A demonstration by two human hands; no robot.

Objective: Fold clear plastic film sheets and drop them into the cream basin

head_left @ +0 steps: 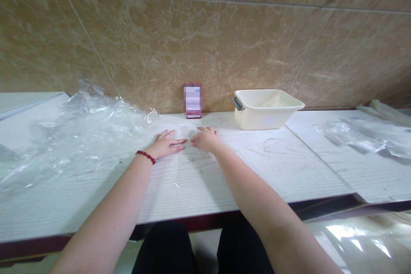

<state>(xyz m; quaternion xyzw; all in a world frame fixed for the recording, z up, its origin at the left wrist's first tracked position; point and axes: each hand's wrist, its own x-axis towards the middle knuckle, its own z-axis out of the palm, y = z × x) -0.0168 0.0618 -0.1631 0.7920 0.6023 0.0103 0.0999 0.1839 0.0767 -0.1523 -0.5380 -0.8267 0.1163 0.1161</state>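
My left hand (pixel 165 144) lies flat on the white wood-grain table (pixel 205 188), its fingers spread, with a dark red bead bracelet (pixel 146 156) on the wrist. Just across from it, my right hand (pixel 205 139) rests palm down with fingers slightly bent and apart, pointing left. Faint edges and glints of what looks like a thin clear plastic sheet or bag (pixel 176 185) show beneath and in front of the hands; its outline is hard to make out. Neither hand is seen gripping anything.
A heap of clear plastic bags (pixel 96 128) covers the left side. Behind the hands, a phone (pixel 193 101) leans upright against the marbled wall. A cream plastic bin (pixel 266 117) with a grey handle stands right of it. More clear plastic (pixel 369 135) lies far right.
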